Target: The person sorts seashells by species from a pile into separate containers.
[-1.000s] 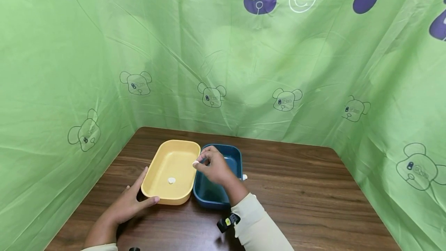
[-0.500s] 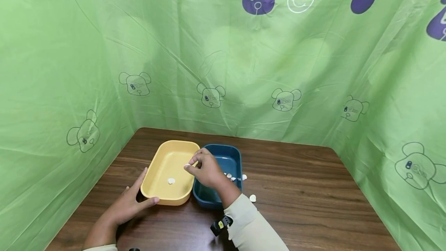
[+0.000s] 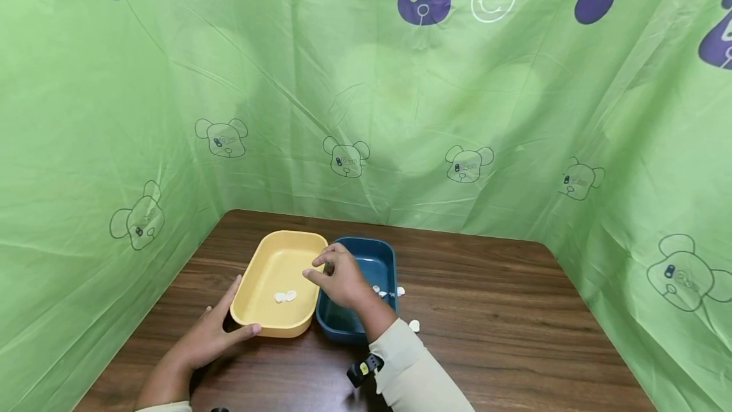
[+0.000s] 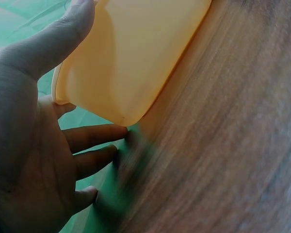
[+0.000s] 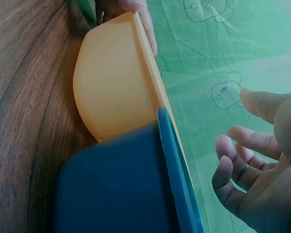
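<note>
- While the yellow tray (image 3: 286, 259) lies lengthwise away from the person, the right hand (image 3: 338, 278) hangs above its right rim, thumb and fingertips parted, apparently empty.
- The left hand (image 3: 214, 332) touches the yellow tray's near-left corner, fingers spread.
- Two white pieces (image 3: 290, 295) lie inside the yellow tray, toward its near end.
- Right of the yellow tray, the blue tray (image 3: 372, 267), nearer the right hand, holds small pieces (image 3: 382, 294); the right forearm (image 3: 374, 315) covers part, preventing a count.
- Farther right, two loose pieces (image 3: 414, 326) lie on the surface (image 3: 486, 297).
</note>
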The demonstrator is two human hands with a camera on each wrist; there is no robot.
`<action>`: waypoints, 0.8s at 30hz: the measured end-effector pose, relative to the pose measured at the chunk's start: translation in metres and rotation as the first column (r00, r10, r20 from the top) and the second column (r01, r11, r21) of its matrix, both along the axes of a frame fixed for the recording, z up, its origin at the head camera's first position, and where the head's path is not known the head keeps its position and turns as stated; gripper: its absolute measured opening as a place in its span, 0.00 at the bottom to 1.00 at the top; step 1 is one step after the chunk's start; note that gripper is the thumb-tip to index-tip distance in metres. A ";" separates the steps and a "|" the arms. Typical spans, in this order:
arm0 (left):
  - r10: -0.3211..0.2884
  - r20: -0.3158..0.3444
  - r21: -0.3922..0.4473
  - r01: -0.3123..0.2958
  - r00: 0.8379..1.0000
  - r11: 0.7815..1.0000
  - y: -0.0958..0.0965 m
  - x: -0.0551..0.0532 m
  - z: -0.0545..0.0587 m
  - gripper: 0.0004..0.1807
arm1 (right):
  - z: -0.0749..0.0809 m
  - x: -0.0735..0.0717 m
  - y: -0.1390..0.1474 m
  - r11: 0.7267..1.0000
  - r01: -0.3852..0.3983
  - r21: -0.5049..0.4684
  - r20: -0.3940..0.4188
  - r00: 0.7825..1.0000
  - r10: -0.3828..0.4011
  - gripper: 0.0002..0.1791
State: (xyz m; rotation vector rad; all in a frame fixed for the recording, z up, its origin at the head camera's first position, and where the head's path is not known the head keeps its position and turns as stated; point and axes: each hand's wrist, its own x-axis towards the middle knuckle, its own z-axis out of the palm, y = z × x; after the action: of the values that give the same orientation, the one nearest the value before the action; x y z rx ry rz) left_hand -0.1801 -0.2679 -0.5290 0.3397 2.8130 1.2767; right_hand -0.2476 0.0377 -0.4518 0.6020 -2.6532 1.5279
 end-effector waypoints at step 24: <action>0.005 0.008 0.003 -0.005 1.000 1.000 0.001 -0.001 0.000 0.66 | 0.009 -0.005 0.054 0.998 0.060 -0.031 0.007 0.998 -0.060 0.14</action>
State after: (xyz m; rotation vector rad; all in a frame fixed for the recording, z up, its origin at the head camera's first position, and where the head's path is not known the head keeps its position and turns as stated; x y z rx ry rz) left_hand -0.1806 -0.2670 -0.5291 0.3273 2.8075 1.2799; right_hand -0.2523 0.0915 -0.4425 0.5120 -2.6211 1.5551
